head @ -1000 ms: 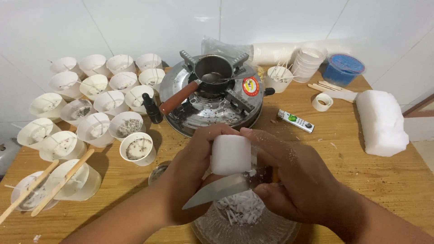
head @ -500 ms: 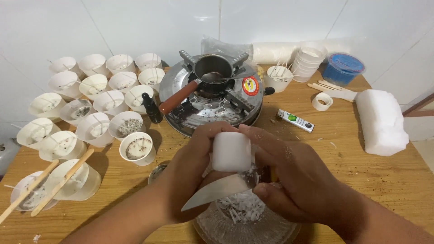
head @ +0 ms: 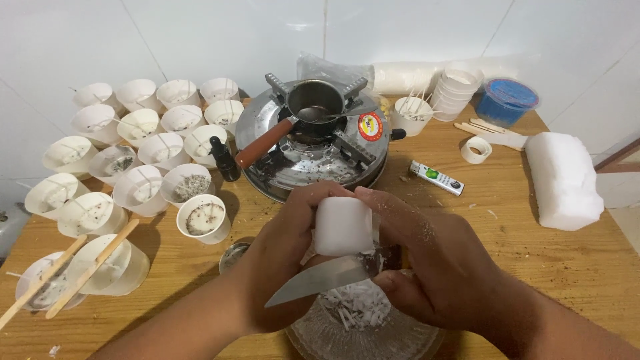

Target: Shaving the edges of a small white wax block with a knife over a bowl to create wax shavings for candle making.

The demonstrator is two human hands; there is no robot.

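A white wax block (head: pixel 342 225) is sitting upright between both hands, directly above a glass bowl (head: pixel 365 333) at the near edge of the bench (head: pixel 533 267). The left hand (head: pixel 283 267) is wrapping round the block's left side, fingers closed on it; the right hand (head: pixel 433 267) is closing on its right side while also gripping a knife (head: pixel 320 280), whose blade is lying against the block's lower edge and pointing left (the handle is hidden inside the palm). White shavings (head: pixel 360 303) are lying in the bowl just below the block; the bowl's near rim is cut off by the frame and its sides are covered by the wrists. Beyond the block, a round metal stove (head: pixel 313 150) is carrying a small dark pot (head: pixel 315 103) with a wooden handle. Left of the stove, many white paper cups (head: pixel 143 167) are crowding together, their contents hard to make out. Right of the stove, a larger white slab (head: pixel 563 180) is resting near the bench edge.
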